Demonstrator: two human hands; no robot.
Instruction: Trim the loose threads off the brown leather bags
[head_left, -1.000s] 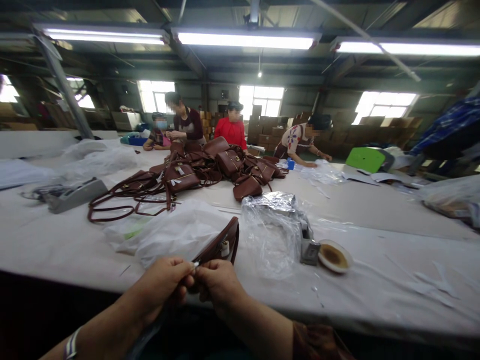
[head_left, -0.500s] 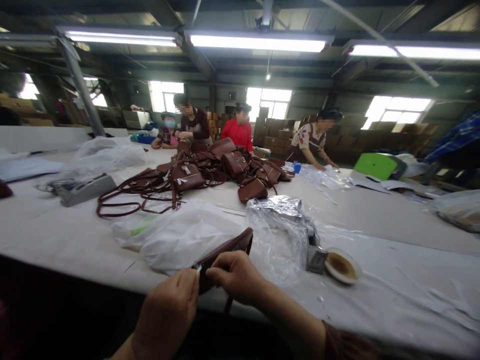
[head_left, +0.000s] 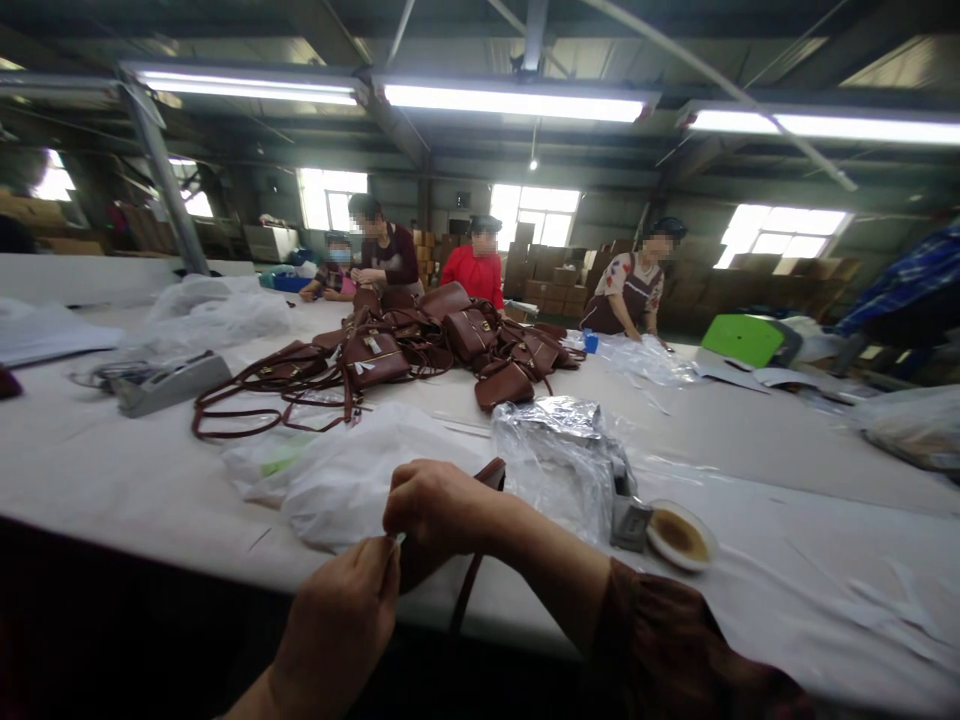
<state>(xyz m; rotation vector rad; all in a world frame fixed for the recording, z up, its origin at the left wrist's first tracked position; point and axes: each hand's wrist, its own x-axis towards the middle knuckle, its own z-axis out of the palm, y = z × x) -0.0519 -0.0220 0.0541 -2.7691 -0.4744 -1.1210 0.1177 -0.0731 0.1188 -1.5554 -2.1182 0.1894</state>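
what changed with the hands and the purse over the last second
The right hand moved up and forward from the table edge onto the brown purse, gripping it and covering most of it; a strap now hangs over the edge. The left hand keeps pinching a small white piece. The handbag pile stayed put.

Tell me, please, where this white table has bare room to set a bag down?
Bare white table top lies near left, between the flat grey device and the white plastic bags, and again right of the round white dish. Crowded: the pile of brown leather handbags, the crumpled clear plastic, and the brown leather bag in the right hand.
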